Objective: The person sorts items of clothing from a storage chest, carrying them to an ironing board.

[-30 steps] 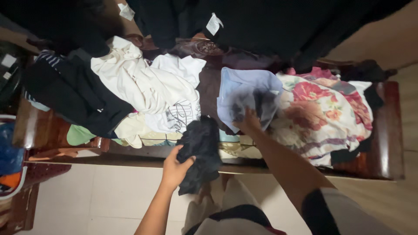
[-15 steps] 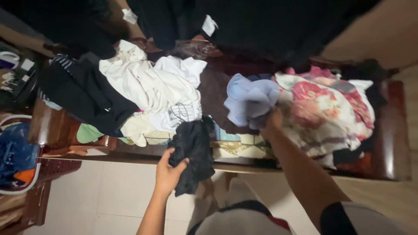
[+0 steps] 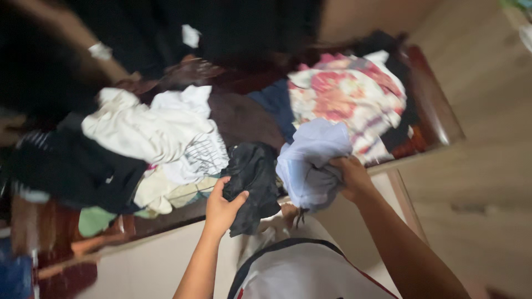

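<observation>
Head view, largest first: a dark wooden bench (image 3: pixel 438 119) heaped with clothes fills the upper frame; at centre, right hand (image 3: pixel 352 178) clenches a crumpled pale-blue cloth (image 3: pixel 310 163), left hand (image 3: pixel 221 207) pinches a black garment (image 3: pixel 252 180) just left, hanging lengthwise downward.

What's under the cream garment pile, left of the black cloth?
Under the cream garments: a black garment, a green piece, then the wooden bench. Anything deeper is covered.

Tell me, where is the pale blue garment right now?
In the head view, the pale blue garment is bunched in the right hand, just right of the black cloth held by the left hand, below the floral fabric.
</observation>
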